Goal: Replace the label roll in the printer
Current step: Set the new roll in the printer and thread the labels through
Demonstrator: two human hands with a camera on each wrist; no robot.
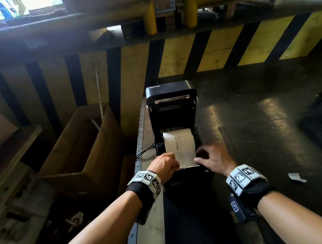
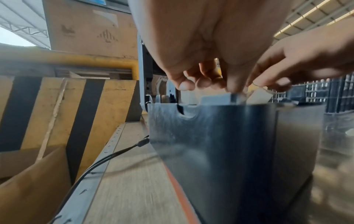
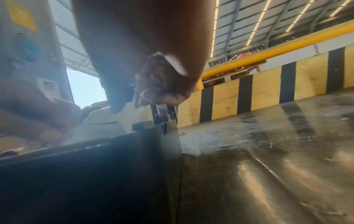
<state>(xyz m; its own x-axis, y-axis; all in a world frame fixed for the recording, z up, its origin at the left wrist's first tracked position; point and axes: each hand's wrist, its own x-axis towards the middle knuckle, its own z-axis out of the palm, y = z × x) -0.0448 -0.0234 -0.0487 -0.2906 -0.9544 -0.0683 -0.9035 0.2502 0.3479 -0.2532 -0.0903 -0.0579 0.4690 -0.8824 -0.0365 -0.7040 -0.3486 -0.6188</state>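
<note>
White label roll (image 1: 178, 145) in open printer (image 1: 171, 110), left hand (image 1: 163, 164) and right hand (image 1: 212, 159) pinching its paper edge

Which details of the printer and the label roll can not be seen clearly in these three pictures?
- Free end of the label roll: head view, covered by the left hand and right hand.
- Print on the roll: head view, too small to read.
- Right hand's fingers: right wrist view, blurred and backlit; the grip is unclear.
- Printer front slot: head view, hidden behind both hands.
- Printer cable: left wrist view, cut off at the lower edge.
</note>
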